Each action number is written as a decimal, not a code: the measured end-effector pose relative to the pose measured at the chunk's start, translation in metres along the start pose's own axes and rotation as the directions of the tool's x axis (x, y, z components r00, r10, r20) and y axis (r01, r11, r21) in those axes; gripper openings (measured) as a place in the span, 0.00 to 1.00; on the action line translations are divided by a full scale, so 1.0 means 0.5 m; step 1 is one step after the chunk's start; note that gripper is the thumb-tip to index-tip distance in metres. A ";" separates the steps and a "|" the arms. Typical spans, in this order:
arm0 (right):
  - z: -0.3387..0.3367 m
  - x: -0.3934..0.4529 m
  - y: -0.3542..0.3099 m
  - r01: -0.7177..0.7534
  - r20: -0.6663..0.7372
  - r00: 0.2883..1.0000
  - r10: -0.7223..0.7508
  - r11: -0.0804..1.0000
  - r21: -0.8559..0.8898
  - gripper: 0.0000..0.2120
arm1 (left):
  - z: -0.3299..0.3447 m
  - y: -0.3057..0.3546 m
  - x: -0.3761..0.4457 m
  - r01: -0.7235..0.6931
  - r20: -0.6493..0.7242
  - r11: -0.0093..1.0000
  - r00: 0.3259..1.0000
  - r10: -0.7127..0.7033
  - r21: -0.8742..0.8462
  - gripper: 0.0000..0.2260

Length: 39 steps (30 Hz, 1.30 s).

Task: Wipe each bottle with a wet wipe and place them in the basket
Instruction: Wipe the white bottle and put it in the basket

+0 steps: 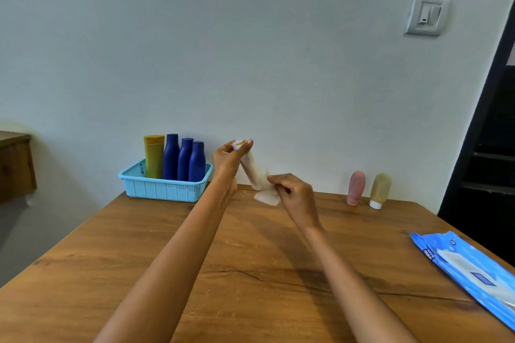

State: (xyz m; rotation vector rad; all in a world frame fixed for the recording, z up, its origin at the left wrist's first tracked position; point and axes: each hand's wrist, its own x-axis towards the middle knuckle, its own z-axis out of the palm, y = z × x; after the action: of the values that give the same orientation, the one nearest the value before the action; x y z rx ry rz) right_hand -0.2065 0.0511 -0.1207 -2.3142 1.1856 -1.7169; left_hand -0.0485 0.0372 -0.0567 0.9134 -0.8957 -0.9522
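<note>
My left hand [227, 159] grips the top end of a small pale bottle [246, 157], held tilted above the table. My right hand [292, 192] pinches a white wet wipe [263, 185] wrapped round the bottle's lower part; the wipe's loose end hangs below. The wipe hides most of the bottle. At the back left stands a light blue basket [164, 189] holding a yellow bottle [153, 156] and three dark blue bottles [182, 157], all upright. A pink bottle [356, 187] and a tan bottle [379, 189] stand cap-down at the back right.
The wooden table [250, 273] runs up to a pale wall. A blue pack of wet wipes [471, 270] lies at the right edge. A dark doorway is on the right, a wooden cabinet [15, 164] on the far left.
</note>
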 end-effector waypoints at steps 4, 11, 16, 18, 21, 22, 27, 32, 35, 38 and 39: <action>-0.021 0.045 -0.029 -0.160 -0.323 0.919 0.226 0.963 0.218 0.10 | 0.022 -0.012 -0.011 -0.125 0.123 0.971 0.987 0.101 0.204 0.26; -0.032 0.095 -0.042 -0.265 -0.109 0.900 0.422 0.729 0.632 0.17 | 0.059 -0.025 -0.036 -0.259 0.296 0.914 0.941 0.165 0.311 0.26; -0.019 0.072 -0.045 -0.352 0.079 0.928 0.364 0.786 0.509 0.16 | 0.052 -0.008 -0.041 -0.215 0.376 0.959 0.917 0.132 0.187 0.15; -0.018 0.066 -0.050 -0.329 0.055 0.937 0.345 0.821 0.467 0.15 | 0.046 -0.003 -0.037 -0.173 0.344 0.978 0.931 0.123 0.117 0.15; -0.009 0.053 -0.049 -0.307 0.011 0.944 0.329 0.870 0.385 0.14 | 0.033 0.009 -0.030 -0.120 0.312 0.993 0.943 0.114 -0.002 0.19; -0.005 0.047 -0.045 -0.315 0.011 0.942 0.335 0.874 0.369 0.14 | 0.029 0.014 -0.030 -0.106 0.313 0.994 0.944 0.110 -0.027 0.20; 0.000 0.028 -0.015 -0.402 0.086 0.915 0.395 0.867 0.296 0.14 | 0.014 0.028 -0.032 -0.102 0.307 0.993 0.945 0.117 -0.064 0.19; -0.006 0.029 -0.020 -0.358 0.037 0.932 0.360 0.904 0.235 0.13 | 0.027 0.024 -0.037 -0.141 0.332 0.990 0.933 0.137 -0.013 0.20; -0.011 0.034 -0.035 -0.293 -0.022 0.950 0.311 0.914 0.281 0.13 | 0.039 0.007 -0.041 -0.134 0.356 0.990 0.928 0.112 0.037 0.16; -0.011 0.040 -0.057 -0.184 -0.070 0.975 0.213 0.938 0.294 0.14 | 0.048 -0.002 -0.044 -0.143 0.282 0.987 0.952 0.115 0.079 0.17; -0.012 0.041 -0.064 -0.135 -0.077 0.984 0.161 0.952 0.275 0.15 | 0.051 0.000 -0.043 -0.138 0.241 0.988 0.963 0.117 0.073 0.18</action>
State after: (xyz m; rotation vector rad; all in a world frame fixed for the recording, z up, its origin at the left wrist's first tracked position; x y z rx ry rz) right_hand -0.1917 0.0641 -0.0879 -1.9554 1.0340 -1.8271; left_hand -0.0785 0.0511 -0.0526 0.8172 -1.1945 -0.9273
